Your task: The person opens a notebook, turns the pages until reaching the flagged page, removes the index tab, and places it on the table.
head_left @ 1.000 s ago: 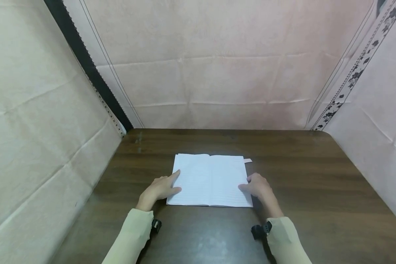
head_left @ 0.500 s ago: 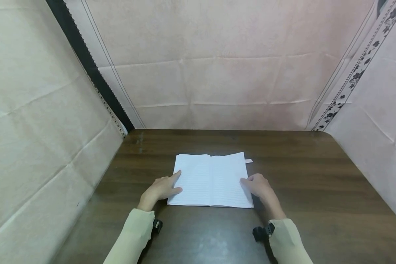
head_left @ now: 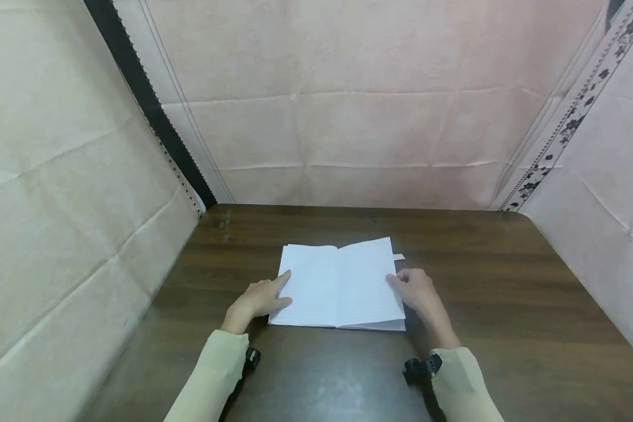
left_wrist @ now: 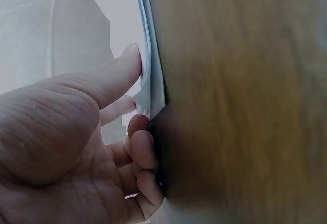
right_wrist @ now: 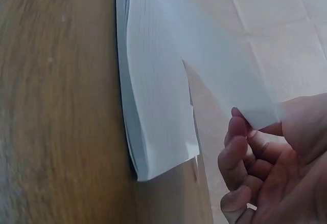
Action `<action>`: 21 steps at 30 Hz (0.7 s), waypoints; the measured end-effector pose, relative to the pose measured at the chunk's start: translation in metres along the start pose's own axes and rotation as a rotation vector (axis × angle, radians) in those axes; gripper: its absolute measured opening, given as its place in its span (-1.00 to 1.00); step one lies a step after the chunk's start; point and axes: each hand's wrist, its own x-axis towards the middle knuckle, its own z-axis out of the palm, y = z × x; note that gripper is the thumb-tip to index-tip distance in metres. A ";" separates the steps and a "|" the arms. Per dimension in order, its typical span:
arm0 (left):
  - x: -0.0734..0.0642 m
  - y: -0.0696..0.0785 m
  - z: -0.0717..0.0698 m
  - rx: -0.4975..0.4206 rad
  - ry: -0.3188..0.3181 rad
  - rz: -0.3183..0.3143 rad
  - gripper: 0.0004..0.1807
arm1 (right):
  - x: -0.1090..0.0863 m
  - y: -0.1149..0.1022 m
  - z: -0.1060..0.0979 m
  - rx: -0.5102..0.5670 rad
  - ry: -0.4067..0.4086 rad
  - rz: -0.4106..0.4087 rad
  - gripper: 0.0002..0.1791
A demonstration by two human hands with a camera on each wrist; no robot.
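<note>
Notebook (head_left: pixel 308 284): lying spread on the tabletop, between both hands, with ruled lines across white pages and a fold down the middle.
Raised page (head_left: pixel 368 281): lifting from the notebook's right half, tilted up along the outer edge, with more sheets showing beneath at the bottom; seen in the right wrist view as a curved sheet standing apart from the ruled stack.
Right hand (head_left: pixel 414 290): at the notebook's right edge, pinching the sheet's margin between thumb and fingers.
Left hand (head_left: pixel 258 298): at the notebook's left edge, relaxed, touching the left page with outstretched thumb and forefinger; seen in the left wrist view with the other fingers bent loosely beside the edge, near the wood.
White tab (head_left: pixel 399 257): jutting out past the notebook's right edge, near the top corner.
Table (head_left: pixel 506 281): brown, wood-grained, stretching out on all sides of the notebook.
Wrist devices (head_left: pixel 421 367): black, one strapped on each arm, nearer the wearer than the notebook.
Sleeves (head_left: pixel 211 375): pale green, reaching toward the notebook from below left and below right.
Backdrop (head_left: pixel 358 129): creased pale cloth, hanging beyond the notebook and to both sides.
Dark strip (head_left: pixel 153 105): slanting down the cloth, beyond the notebook to the left.
Floral border (head_left: pixel 569 123): running down the cloth, beyond the notebook to the right.
</note>
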 end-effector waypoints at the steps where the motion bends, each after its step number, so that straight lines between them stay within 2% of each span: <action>1: 0.001 0.000 0.000 0.003 0.000 0.001 -0.22 | 0.000 -0.001 0.000 0.001 -0.002 -0.001 -0.47; 11: 0.005 0.005 -0.003 0.001 -0.001 -0.003 -0.22 | 0.009 -0.014 -0.001 0.100 -0.027 -0.013 -0.42; 21: -0.003 0.005 -0.003 -0.020 -0.003 -0.020 -0.22 | 0.014 -0.034 0.013 0.264 -0.140 -0.031 -0.47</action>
